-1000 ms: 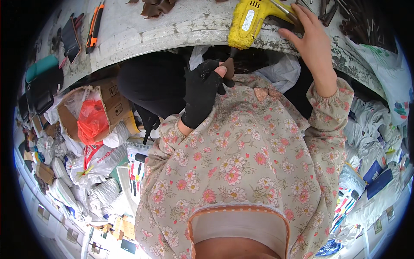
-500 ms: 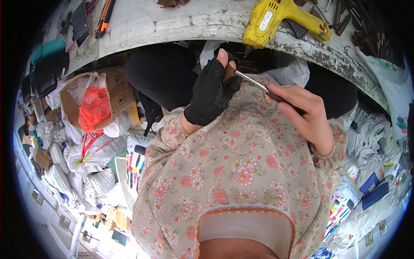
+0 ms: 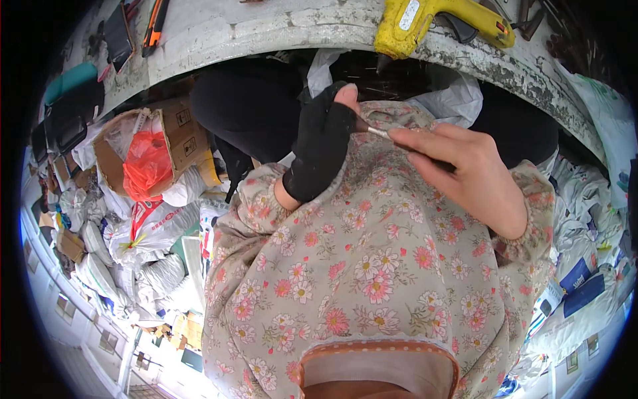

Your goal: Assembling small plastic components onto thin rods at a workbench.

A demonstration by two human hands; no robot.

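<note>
In a black fingerless glove, my left hand [image 3: 322, 143] is closed around a small brown piece [image 3: 361, 124], of which only a sliver shows beside the thumb. My bare right hand [image 3: 465, 163] grips a slim tool with a silver metal shaft [image 3: 379, 132] and a dark handle mostly hidden by the fingers. The shaft's far end meets the brown piece at my left hand; its tip is hidden, so the tool's exact kind does not show. Both hands are over my lap, above a floral smock [image 3: 372, 266].
Along the worn white bench edge [image 3: 279, 36] lie a yellow glue gun [image 3: 405, 30], an orange-and-black cutter [image 3: 155, 26] and a dark flat case [image 3: 118, 40]. To the left stands a cardboard box [image 3: 179, 139] with a red plastic bag [image 3: 146, 163]. Stuffed white bags [image 3: 578, 233] pile up at right.
My right hand has come closer to my left, and less of the metal shaft shows between them. My left hand has turned, hiding more of the brown piece. The view has shifted slightly.
</note>
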